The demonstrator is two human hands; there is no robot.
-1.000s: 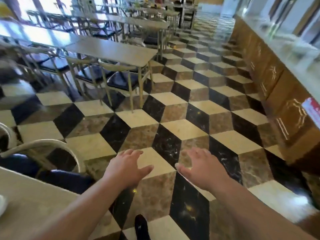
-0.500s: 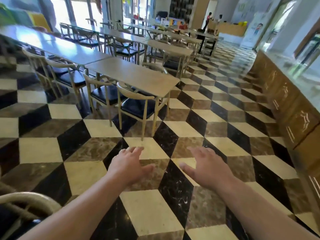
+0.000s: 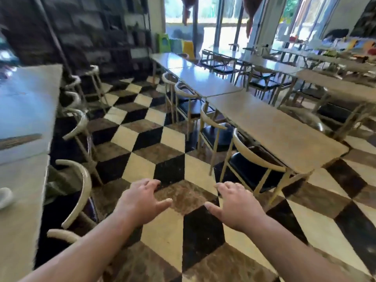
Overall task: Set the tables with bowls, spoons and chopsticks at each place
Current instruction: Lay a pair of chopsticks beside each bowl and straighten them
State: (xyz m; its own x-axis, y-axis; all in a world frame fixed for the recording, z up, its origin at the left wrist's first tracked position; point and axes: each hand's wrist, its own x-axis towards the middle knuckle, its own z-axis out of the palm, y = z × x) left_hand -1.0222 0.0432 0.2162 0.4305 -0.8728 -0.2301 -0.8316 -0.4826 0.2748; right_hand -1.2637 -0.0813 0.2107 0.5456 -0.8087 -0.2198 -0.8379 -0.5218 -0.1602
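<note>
– Two hands, both free, but go left first: what's on the left table [image 3: 26,110]?
– White rounded thing at the frame edge, likely a bowl [image 3: 5,197]. It sits on the tabletop, mostly cut off. Dark strip [image 3: 20,140] farther up the same top, too blurred to name. Can't tell if it's spoons or chopsticks.
– Next over?
– Curved-back chairs [image 3: 86,184] tucked along that table's edge, then checkered floor [image 3: 162,237].
– Left hand [image 3: 140,202]?
– Forearm reaches in from bottom left. Palm down, fingers spread and a bit bent, thumb out to the right. Holds nothing, hovers above the floor, well apart from the bowl.
– Right hand [image 3: 238,206]?
– Mirror pose: forearm from bottom right, palm down, fingers loosely spread, thumb pointing left toward the other thumb. Nothing in it. Hands near each other, not touching.
– Right side?
– Row of tables [image 3: 280,135] running away from the camera, dark-seated chairs [image 3: 250,169] pushed in on the near side. Far end is blurred.
</note>
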